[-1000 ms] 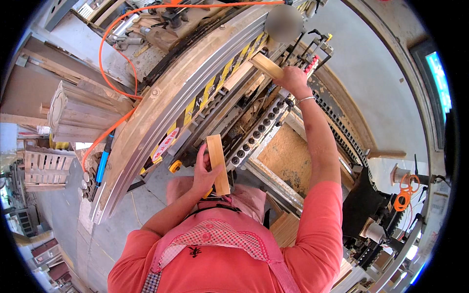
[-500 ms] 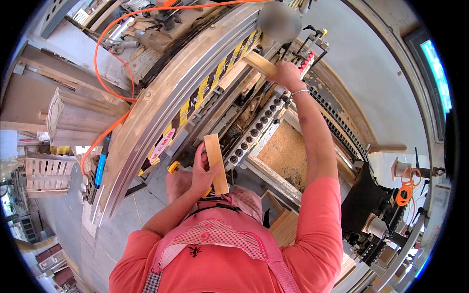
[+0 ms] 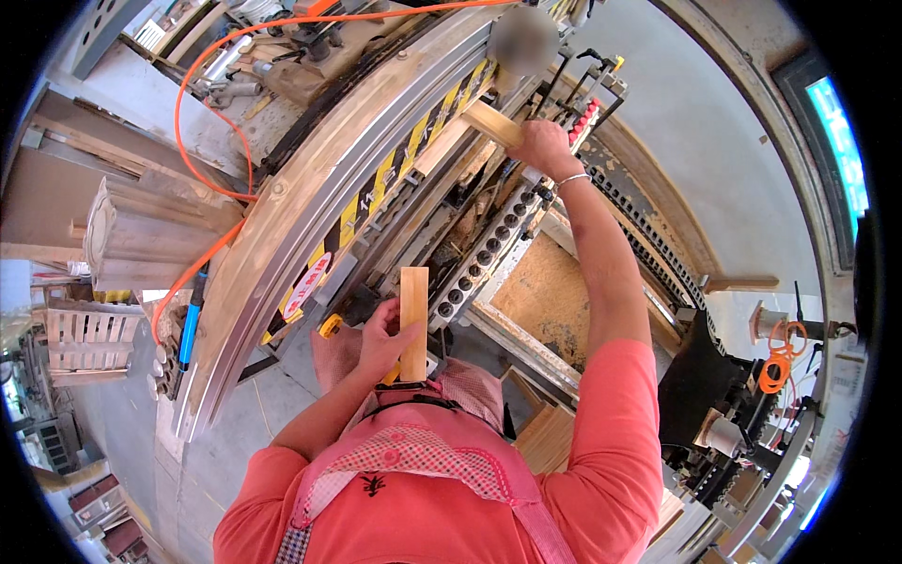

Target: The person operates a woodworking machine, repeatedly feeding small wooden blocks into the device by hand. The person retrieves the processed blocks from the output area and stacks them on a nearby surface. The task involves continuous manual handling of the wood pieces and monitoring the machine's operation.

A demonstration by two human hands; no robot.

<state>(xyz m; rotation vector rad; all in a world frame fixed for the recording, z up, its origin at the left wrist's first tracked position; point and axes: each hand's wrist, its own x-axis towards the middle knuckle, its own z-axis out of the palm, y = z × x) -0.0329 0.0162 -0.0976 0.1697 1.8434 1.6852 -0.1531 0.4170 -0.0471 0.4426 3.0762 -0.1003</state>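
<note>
My left hand point(image 3: 381, 342) is closed around a short flat wooden block point(image 3: 413, 320), held close to my apron with its long side pointing away from me. The thumb lies over the block's edge. Farther off to the right, my right arm is stretched out over the machine. My right hand point(image 3: 547, 150) is closed on the near end of a second wooden block point(image 3: 492, 122), whose other end rests at the machine's metal rail. A paler wooden strip point(image 3: 443, 152) lies along that rail, just below the second block. The right fingertips are partly hidden.
A row of black round fittings point(image 3: 483, 256) runs along the machine, beside a sawdust-covered panel point(image 3: 543, 291). Yellow-black striped tape point(image 3: 381, 188) lines the long curved-looking beam. An orange hose point(image 3: 184, 122) loops over the bench at left. A lit screen point(image 3: 838, 141) stands far right.
The block in my left hand has turned more upright and shifted slightly right and toward me. My right hand and its block have moved only slightly left.
</note>
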